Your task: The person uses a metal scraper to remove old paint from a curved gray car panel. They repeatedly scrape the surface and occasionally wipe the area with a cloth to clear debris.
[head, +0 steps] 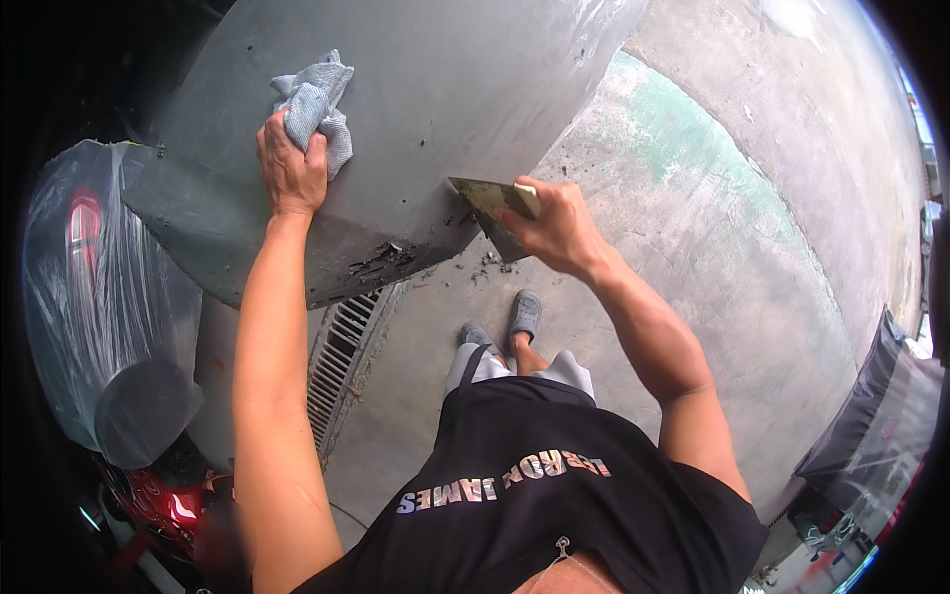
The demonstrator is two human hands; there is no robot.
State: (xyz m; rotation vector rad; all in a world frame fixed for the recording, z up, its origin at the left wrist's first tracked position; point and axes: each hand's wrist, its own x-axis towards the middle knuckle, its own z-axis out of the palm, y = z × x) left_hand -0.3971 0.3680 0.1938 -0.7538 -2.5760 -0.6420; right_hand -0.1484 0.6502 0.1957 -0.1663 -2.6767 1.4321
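Note:
A large curved grey panel (378, 119), apparently part of a car body, spreads across the upper left. My left hand (291, 165) presses a crumpled blue-grey cloth (315, 108) against its surface. Gripped in my right hand (560, 226) is a wide triangular scraper (486, 200) with a pale handle, its corner at the panel's lower right edge. Dark torn residue (382, 260) clings along the lower border of the panel. A few dark specks dot its face.
Dark scraps (490, 261) litter the concrete floor (668, 282) below the scraper. A metal drain grate (345, 356) runs beneath the panel. On the left stands a vehicle part under clear plastic sheeting (111, 297), with a red motorcycle (167, 505) behind. Another plastic-covered object (876, 416) is at right.

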